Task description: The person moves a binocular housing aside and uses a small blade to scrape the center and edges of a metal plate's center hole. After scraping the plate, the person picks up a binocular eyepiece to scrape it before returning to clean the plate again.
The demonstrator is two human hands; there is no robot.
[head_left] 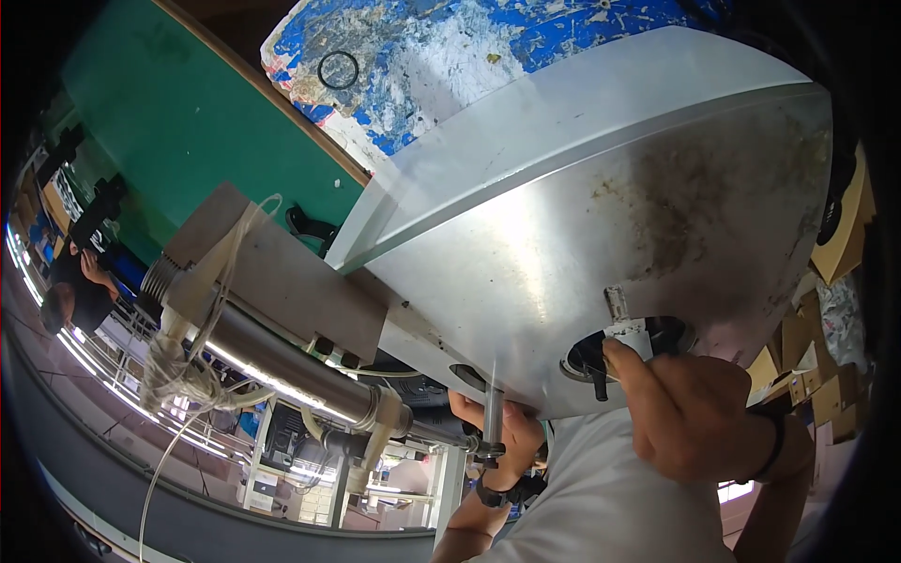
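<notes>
A large bare-metal plate [450,272] fills the middle and right of the view, with brown stains on its right part. My right hand [690,413] is closed at a round hole [671,333] near the plate's near edge, its fingers pinching a small white block [633,340]. A short black stem [601,383] sticks out beside those fingers. My left hand [511,436] is at the plate's lower left edge, next to an oval hole [467,377]. An upright metal rod [493,418] stands in front of it, and its fingertips are partly hidden.
To the left, a metal cylinder [291,366] carries clear tubing [225,281] and wrapped tape. Beyond lie a green tabletop [216,122] and a paint-worn blue board [413,75] with a black ring [338,69]. Cardboard boxes [826,385] are stacked right. A person [80,286] is at far left.
</notes>
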